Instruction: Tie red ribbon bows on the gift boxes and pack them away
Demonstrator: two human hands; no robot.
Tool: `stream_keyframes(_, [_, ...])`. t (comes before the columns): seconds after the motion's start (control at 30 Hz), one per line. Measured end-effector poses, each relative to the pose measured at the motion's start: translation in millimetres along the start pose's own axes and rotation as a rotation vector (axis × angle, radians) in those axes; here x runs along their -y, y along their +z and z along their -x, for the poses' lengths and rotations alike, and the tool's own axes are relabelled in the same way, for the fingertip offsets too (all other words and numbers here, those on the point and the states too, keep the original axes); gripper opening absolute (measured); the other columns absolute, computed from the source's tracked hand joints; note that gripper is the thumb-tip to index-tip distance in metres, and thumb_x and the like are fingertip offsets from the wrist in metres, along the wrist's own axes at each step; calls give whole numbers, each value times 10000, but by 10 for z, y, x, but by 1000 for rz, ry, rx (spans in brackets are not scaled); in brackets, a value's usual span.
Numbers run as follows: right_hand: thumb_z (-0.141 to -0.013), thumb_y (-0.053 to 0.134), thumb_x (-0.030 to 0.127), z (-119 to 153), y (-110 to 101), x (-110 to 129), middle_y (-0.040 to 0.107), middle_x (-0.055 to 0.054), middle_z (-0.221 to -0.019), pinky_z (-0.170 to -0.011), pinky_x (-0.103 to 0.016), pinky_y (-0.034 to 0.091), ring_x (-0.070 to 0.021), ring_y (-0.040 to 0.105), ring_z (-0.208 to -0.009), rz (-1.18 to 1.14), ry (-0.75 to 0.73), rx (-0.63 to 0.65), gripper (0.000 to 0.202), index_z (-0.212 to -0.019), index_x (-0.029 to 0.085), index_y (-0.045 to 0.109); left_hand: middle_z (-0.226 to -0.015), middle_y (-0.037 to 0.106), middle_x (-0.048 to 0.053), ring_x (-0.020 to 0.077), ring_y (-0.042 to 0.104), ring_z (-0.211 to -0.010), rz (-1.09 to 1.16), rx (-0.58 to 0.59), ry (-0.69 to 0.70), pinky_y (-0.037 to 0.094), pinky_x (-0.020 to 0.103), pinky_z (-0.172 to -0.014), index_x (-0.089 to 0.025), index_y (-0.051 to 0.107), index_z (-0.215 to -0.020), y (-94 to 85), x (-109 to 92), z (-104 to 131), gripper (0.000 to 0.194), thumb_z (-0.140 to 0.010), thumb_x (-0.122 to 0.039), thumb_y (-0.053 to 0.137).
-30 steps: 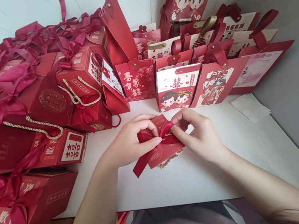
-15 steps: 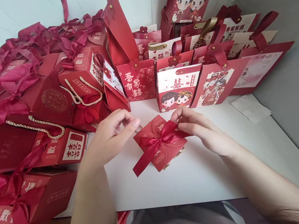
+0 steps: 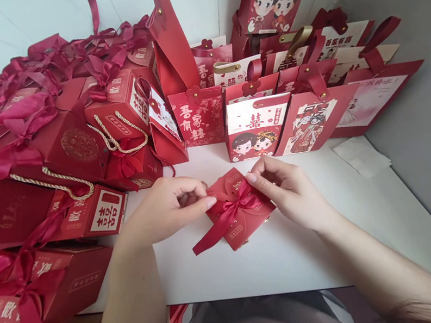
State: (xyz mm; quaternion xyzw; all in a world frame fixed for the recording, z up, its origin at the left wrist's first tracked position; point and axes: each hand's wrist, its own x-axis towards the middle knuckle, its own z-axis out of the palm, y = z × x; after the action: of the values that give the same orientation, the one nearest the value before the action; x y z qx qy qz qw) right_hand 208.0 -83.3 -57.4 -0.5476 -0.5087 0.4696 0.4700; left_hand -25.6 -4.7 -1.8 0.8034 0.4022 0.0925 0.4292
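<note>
Red gift box (image 3: pixel 247 228) lies on white surface (image 3: pixel 298 263), between two hands; it is closed, so I cannot see contents. Left hand (image 3: pixel 161 209) pinches left loop of ribbon bow (image 3: pixel 241 201); right hand (image 3: pixel 293 195) pinches right side of bow. Half second ago I saw left hand free of ribbon. Ribboned boxes (image 3: pixel 76 144) piled at left, paper bags (image 3: pixel 258 121) standing behind, grey wall (image 3: pixel 409 13) at right.

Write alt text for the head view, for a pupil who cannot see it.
A person's left hand and right hand pinch a ribbon bow on a small red box at a white table. Ribboned boxes crowd the left side; printed bags stand behind.
</note>
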Motion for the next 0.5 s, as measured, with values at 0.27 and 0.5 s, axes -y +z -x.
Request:
stream_keyframes(0.27, [-962,628,286,42,-21,25,648,-62,-932,-726,-348,478,-193,588,-831,509,-519,-237,100,-987,196,593,-854,641,4,135,590,-788,-32,-235,150,469,245,-691,-200,679,-885,70,-10,-60,126,-905,-324,671])
stream_keyframes(0.5, [-920,713,340,368,387,80,677,-41,-882,-811,-410,425,-219,545,-827,990,-941,-45,247,-1096,178,654,-1297,601,88,240,558,-1301,-5,-4,330,487,357,-1078,-212,692,-921,195,-21,-153,72,-922,-277,661])
